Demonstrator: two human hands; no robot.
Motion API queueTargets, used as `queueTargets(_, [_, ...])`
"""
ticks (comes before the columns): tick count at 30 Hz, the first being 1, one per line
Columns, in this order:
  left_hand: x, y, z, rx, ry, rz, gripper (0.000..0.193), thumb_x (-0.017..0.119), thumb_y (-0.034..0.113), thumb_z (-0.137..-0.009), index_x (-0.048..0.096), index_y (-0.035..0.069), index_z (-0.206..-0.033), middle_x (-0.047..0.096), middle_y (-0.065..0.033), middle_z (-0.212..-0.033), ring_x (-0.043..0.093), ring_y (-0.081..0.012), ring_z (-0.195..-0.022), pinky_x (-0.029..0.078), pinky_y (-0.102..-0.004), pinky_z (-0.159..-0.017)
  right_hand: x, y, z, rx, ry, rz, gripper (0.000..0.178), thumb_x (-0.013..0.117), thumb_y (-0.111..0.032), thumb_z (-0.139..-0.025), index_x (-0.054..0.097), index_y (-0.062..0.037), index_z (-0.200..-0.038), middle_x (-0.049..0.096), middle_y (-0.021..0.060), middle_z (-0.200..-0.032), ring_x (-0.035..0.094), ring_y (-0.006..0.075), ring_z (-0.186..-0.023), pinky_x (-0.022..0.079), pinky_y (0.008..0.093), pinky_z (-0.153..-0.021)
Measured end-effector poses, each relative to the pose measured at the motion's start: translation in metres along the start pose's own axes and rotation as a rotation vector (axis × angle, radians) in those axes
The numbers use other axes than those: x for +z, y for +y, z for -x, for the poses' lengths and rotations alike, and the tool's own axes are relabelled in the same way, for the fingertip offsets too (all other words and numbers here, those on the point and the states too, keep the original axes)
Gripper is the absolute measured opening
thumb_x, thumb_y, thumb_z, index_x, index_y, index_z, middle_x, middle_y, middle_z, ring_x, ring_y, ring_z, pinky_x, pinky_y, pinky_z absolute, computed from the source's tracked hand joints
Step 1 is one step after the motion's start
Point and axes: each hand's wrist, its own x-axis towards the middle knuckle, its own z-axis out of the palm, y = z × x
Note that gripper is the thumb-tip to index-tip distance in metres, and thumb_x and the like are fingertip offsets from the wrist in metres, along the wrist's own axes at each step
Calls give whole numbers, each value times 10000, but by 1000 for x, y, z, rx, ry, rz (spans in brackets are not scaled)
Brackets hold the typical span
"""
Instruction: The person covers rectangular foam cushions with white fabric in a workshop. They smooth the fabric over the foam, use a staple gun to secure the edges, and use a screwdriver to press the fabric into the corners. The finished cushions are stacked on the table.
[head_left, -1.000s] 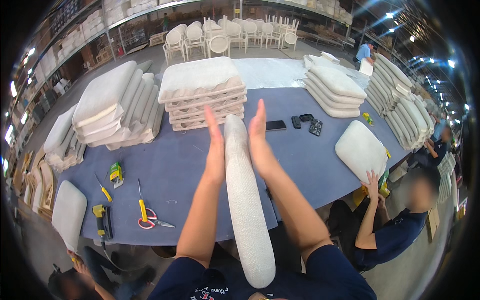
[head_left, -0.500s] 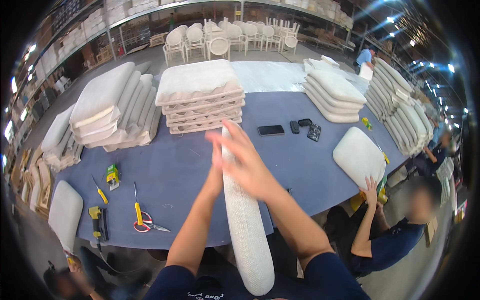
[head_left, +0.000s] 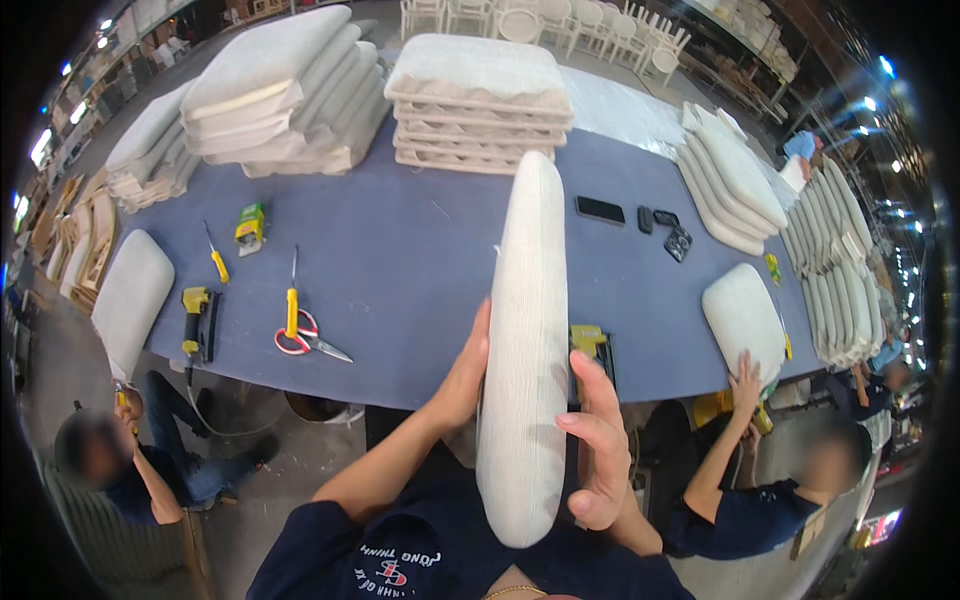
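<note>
A cream fabric-covered seat cushion (head_left: 525, 350) stands on its edge in front of my chest, its narrow side facing up. My left hand (head_left: 468, 375) grips it against its left face, with the fingers partly hidden behind the cushion. On the other side, my right hand (head_left: 600, 450) is open, fingers spread and curved, with fingertips close to the right face. Just beyond that hand, a yellow and black staple gun (head_left: 592, 350) is partly covered by the cushion and my fingers.
On the blue table (head_left: 400, 270) lie red-handled scissors (head_left: 310, 338), a yellow-handled screwdriver (head_left: 292, 310), another staple gun (head_left: 198, 325) and a phone (head_left: 600, 209). Cushion stacks (head_left: 480, 105) line the far side. Co-workers sit left and right, the right one touching a cushion (head_left: 742, 315).
My hands have come back from the cushion's far end to its lower sides and moved apart. The view has tilted down, showing the right staple gun more plainly.
</note>
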Motion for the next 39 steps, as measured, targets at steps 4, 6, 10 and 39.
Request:
queueTargets(4, [37,69,-37,283,70,-89,822,283,473,-1219,32,-61,-1791,25,-270,-1889,-2,-411,-1757,57,-483,-1414,-23,-12,-21,119,-60,151,955,715,-631,-958,514,-5,-1650,209,370,-1821,225,538,-1696,163,611,-1359])
queueTargets(6, [50,81,-40,330,-15,-289,821,332,453,-1208,57,-48,-1796,44,-271,-1888,18,-417,-1758,58,-494,-1413,-35,-11,-20,228,88,118,1058,738,-623,-934,402,8,-1714,164,333,-1848,201,487,-1714,148,576,-1368])
queueTargets(10, [62,78,-60,263,-170,-480,815,419,410,-1183,125,-31,-1801,85,-266,-1887,58,-398,-1761,70,-504,-1413,-66,-5,-13,448,260,26,1249,795,-545,-843,212,18,-1793,183,282,-1865,179,403,-1739,133,497,-1383])
queueTargets(39, [36,30,-151,233,268,-72,218,654,252,-1135,711,64,-1229,628,-110,-1519,590,-267,-1424,442,-442,-1203,-97,24,31,503,325,61,1212,791,-650,-725,461,-44,-1722,175,280,-1871,162,459,-1740,103,605,-1380])
